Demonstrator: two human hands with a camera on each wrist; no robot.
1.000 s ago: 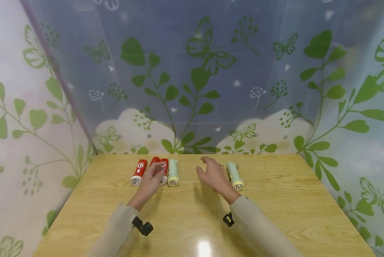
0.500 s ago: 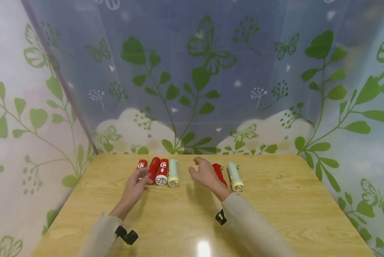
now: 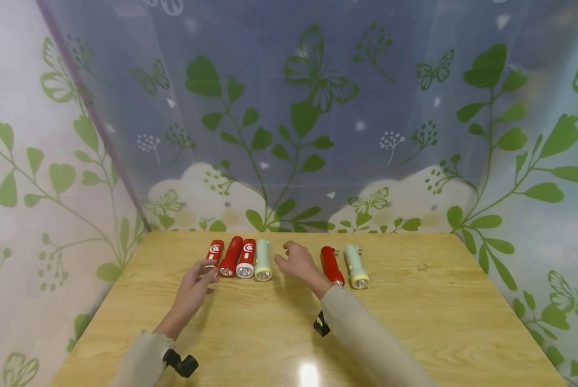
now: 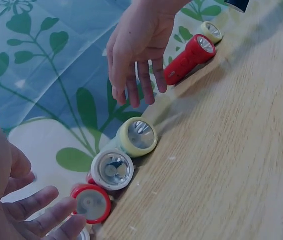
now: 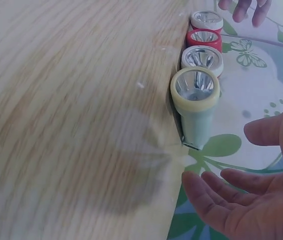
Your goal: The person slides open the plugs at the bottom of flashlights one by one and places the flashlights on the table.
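My left hand hovers with loose fingers at the leftmost red flashlight, whose white-rimmed head it partly covers. Whether it touches cannot be told. Beside that one lie a plain red flashlight, a red flashlight with a white rim and a mint-green flashlight with a yellow rim, all in a row. My right hand is just right of the mint one, palm turned toward it, fingers apart and holding nothing. In the right wrist view a gap shows between the right fingers and this mint flashlight.
Farther right lie another red flashlight and a second mint flashlight, each with plug prongs at the back end. The wooden table ends at a patterned fabric backdrop behind and at both sides.
Both hands have moved left. The left hand now uncovers the middle red flashlights, and the leftmost one sits closer to them. The right hand has come away from the right-hand red flashlight.
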